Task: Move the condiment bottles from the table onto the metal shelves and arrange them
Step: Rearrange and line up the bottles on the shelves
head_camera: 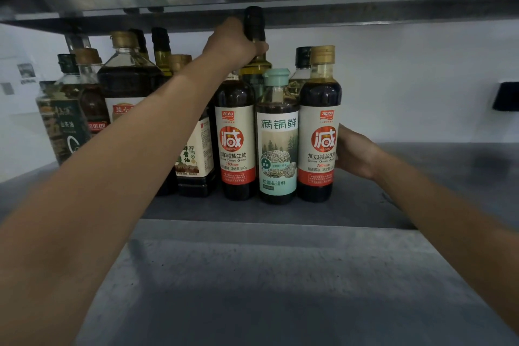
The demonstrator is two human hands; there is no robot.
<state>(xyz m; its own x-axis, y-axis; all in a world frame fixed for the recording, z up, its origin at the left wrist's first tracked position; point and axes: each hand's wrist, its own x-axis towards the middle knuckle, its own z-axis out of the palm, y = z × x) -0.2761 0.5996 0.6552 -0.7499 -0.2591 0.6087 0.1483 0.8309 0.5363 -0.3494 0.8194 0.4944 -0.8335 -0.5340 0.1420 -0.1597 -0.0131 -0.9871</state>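
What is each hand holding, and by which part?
The left hand grips the tall oil bottle by its neck; the right hand holds the right soy sauce bottle by its side.

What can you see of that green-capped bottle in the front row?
The green-capped bottle looks clear, filled with dark liquid to the shoulder. Its label shows a misty forest and mushrooms over a mint band. It stands upright on the grey shelf, pressed between the left soy bottle and the right soy bottle. Neither hand touches it: the left hand grips a black-capped bottle behind, the right hand holds the right soy bottle.
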